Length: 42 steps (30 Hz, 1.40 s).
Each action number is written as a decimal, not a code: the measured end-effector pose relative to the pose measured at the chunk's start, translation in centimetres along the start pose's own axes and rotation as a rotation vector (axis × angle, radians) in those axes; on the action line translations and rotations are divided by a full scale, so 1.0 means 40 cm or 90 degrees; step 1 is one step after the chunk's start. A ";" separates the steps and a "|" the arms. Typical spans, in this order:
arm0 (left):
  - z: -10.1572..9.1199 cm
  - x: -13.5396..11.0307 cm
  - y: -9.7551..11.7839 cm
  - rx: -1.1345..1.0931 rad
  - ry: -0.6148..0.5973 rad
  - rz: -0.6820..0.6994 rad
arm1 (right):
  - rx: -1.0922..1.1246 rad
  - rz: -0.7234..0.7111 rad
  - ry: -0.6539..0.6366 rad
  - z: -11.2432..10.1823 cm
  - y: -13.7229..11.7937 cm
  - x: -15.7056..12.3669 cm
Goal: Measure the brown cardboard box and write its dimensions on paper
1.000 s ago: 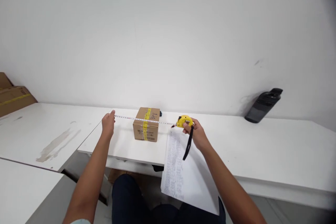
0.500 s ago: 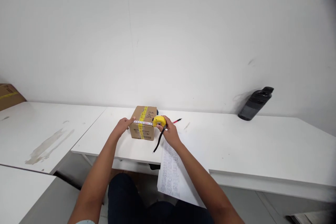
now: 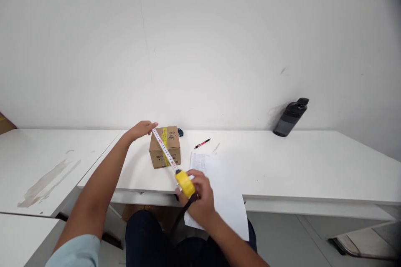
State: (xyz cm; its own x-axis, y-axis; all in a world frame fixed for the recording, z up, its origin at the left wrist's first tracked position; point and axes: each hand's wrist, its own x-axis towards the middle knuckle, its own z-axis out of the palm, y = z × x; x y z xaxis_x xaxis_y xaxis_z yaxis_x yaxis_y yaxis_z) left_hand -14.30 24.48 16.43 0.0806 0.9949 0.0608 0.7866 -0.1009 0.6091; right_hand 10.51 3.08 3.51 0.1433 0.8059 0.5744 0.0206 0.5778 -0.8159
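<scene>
A small cardboard box (image 3: 156, 157) with a yellow tape strip and handwriting on top stands on the white table (image 3: 282, 167). My right hand (image 3: 202, 200) is closed around a yellow tape measure (image 3: 185, 182), its dark strap hanging below. The white blade (image 3: 164, 149) runs out slantwise over the box, from the case near the table's front edge up to the box's back left corner. There my left hand (image 3: 140, 129) pinches the blade's end between thumb and fingers.
A red and black pen (image 3: 202, 143) lies right of the box. Printed paper sheets (image 3: 227, 192) overhang the table's front edge. A small dark object (image 3: 180, 132) sits behind the box. Farther right, a black bottle (image 3: 290, 117) stands by the wall; another carton (image 3: 5, 124) is far left.
My right hand has pulled the tape measure toward me and down, lengthening the blade. My left hand has shifted to the box's back left corner. The blade now lies slantwise instead of across.
</scene>
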 end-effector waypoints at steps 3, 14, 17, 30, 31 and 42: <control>0.009 0.085 0.071 0.111 0.024 0.052 | -0.042 -0.009 -0.042 0.056 -0.038 -0.055; 0.133 0.135 0.024 0.163 0.032 0.004 | -0.187 0.025 0.010 0.152 0.015 -0.020; 0.136 0.121 0.010 0.141 0.006 0.005 | -0.253 -0.029 0.003 0.183 0.030 0.015; 0.171 0.034 0.052 0.186 0.166 0.050 | -0.307 -0.019 -0.118 0.210 0.041 0.141; 0.168 0.025 0.063 0.195 0.194 0.051 | -0.295 -0.028 -0.121 0.204 0.042 0.136; 0.228 -0.250 0.218 0.168 0.001 0.229 | -0.221 -0.100 0.013 -0.038 0.095 0.017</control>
State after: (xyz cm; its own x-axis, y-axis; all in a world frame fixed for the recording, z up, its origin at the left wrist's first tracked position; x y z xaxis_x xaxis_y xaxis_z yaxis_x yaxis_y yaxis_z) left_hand -2.66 13.65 13.91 0.3762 0.8966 0.2337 0.8382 -0.4368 0.3264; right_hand 12.20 5.63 0.68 0.1320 0.7059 0.6959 0.3775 0.6133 -0.6938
